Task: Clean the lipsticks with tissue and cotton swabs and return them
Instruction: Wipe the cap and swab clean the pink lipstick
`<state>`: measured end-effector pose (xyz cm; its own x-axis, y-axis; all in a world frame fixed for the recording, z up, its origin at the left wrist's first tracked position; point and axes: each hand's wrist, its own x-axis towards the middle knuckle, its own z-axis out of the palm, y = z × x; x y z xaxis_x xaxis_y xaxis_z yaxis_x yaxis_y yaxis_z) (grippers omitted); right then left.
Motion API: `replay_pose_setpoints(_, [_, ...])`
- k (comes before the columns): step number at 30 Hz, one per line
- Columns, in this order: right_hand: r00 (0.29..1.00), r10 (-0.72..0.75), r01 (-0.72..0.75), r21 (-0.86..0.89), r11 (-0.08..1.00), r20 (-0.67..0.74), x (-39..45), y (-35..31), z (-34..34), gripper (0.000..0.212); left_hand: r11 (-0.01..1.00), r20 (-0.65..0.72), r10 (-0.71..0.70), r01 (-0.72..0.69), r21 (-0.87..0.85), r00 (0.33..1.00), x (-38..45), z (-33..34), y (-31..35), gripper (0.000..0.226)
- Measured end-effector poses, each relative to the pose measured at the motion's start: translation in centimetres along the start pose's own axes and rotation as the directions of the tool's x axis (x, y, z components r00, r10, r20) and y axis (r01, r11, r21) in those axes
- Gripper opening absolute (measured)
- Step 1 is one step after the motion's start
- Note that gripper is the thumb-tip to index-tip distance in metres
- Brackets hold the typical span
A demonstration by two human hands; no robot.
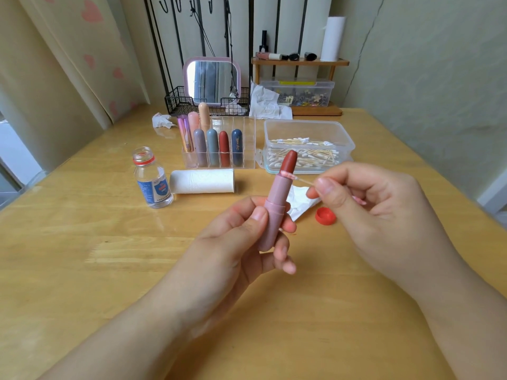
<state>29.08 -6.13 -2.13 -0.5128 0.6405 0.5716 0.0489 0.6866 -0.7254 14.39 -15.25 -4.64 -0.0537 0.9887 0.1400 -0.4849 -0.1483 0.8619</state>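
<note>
The left hand (247,237) holds an uncapped lipstick (277,204) above the wooden table (82,256), thumb and fingers curled round its pink case. Its long axis stands nearly upright, leaning slightly right, with the dark red bullet pointing up and away from the person. The right hand (365,204) pinches a cotton swab (301,180) between thumb and forefinger; the swab lies almost level, its pink-stained tip touching the rim of the case just beneath the bullet.

Under the hands lie a crumpled tissue (300,204) and a red bottle cap (325,216). Further back, an open clear bottle (152,179) stands beside a toilet-paper roll (202,181) lying on its side. Behind these, a clear organiser (238,149) holds capped lipsticks upright, and a plastic box (308,133) of swabs sits to its right. A mirror (212,79) stands at the far edge.
</note>
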Motion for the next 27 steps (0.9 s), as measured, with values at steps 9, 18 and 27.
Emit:
replay_pose_setpoints(9, [0.989, 0.006, -0.005, -0.004, 1.0, 0.144, -0.32, -0.05, 0.38, 0.022, 0.999, -0.034, 0.013, -0.015, -0.045, 0.999, 0.45, -0.47, -0.31, 0.021])
replay_pose_setpoints(18, [0.99, 0.003, -0.003, -0.005, 1.0, 0.138, -0.39, 0.06, 0.66, 0.025, 1.0, 0.003, 0.01, -0.01, 0.017, 1.0, -0.1, -0.21, -0.11, 0.005])
replay_pose_setpoints(27, [1.0, 0.007, -0.007, 0.005, 1.0, -0.013, -0.17, -0.14, 0.17, 0.022, 0.999, -0.006, -0.004, 0.004, 0.053, 1.0, -0.06, -0.42, -0.39, 0.028])
